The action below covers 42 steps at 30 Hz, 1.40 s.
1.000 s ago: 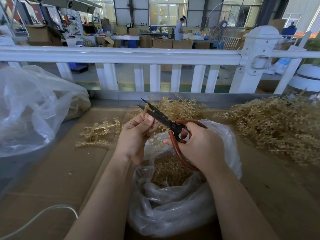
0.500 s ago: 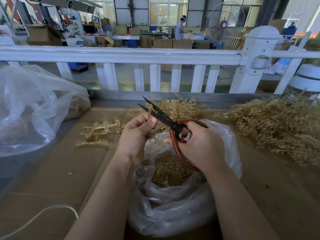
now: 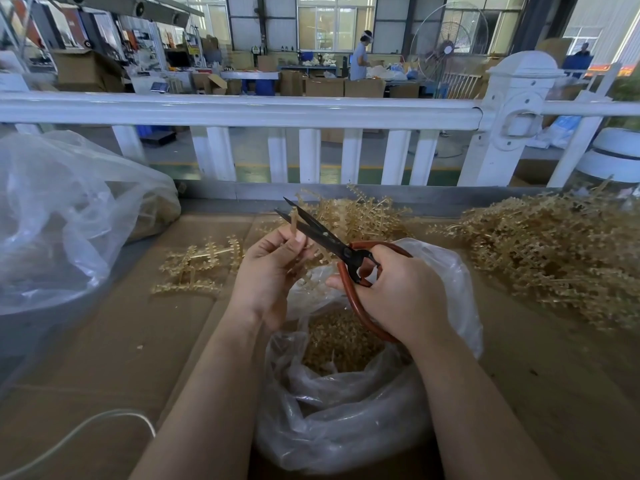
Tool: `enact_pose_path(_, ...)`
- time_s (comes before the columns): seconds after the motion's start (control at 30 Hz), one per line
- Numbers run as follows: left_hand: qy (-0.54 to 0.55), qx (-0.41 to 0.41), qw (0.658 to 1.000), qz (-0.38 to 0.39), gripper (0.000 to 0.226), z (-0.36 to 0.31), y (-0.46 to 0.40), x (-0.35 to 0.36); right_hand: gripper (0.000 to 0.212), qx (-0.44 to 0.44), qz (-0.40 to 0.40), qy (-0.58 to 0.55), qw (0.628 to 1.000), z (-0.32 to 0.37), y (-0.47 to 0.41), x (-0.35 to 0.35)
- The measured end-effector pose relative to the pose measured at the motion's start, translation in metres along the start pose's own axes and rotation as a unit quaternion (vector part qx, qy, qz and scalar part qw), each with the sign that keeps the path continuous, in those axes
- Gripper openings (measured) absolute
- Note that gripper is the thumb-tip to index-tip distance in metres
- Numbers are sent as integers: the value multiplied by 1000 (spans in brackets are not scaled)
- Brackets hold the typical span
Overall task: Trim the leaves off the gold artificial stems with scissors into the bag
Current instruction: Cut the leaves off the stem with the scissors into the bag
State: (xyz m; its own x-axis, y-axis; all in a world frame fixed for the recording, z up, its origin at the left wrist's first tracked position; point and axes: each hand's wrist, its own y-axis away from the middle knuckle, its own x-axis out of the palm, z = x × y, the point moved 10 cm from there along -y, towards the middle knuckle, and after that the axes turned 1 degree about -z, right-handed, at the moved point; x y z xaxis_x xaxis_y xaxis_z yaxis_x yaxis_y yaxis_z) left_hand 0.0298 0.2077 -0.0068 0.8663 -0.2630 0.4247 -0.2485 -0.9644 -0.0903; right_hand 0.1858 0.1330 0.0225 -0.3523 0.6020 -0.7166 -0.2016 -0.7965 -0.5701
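Centrally, scissors (blades parted), stem between, bag below.

The right hand hides much of the scissors' red handles.

On the bench, the open bag sat nearest the person, with cut leaves inside. A loose stem lay to its left, a heap of stems to its right, and a railing stood behind.
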Motion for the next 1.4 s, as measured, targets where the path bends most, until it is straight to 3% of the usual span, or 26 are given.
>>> enact_pose_path(0.13,20,-5,1000,-8,15,-1,0,-4,81,-2,-1,2,1000,-1,0,0)
enact_pose_path(0.4,120,-33,988,-96,19,4,-2,-27,65,26,6,-28,999,-8,2,4)
enact_pose_path(0.63,82,-37,996,-26,4,5,-1,-8,38,141,19,-203,969,-31,0,14)
enact_pose_path(0.7,61,-40,997,-5,9,6,0,-2,32,164,33,-231,959,-35,0,19)
enact_pose_path(0.97,23,-40,998,37,12,9,5,12,15,200,91,-363,906,-25,1,29)
enact_pose_path(1.1,66,-81,994,41,12,16,5,13,9,196,82,-405,889,-21,1,25)
enact_pose_path(1.27,78,-155,980,102,48,25,11,25,13,192,-6,-449,873,-30,0,10)
enact_pose_path(1.4,-32,-211,964,157,67,38,22,33,15,173,-37,-505,845,-31,1,2)
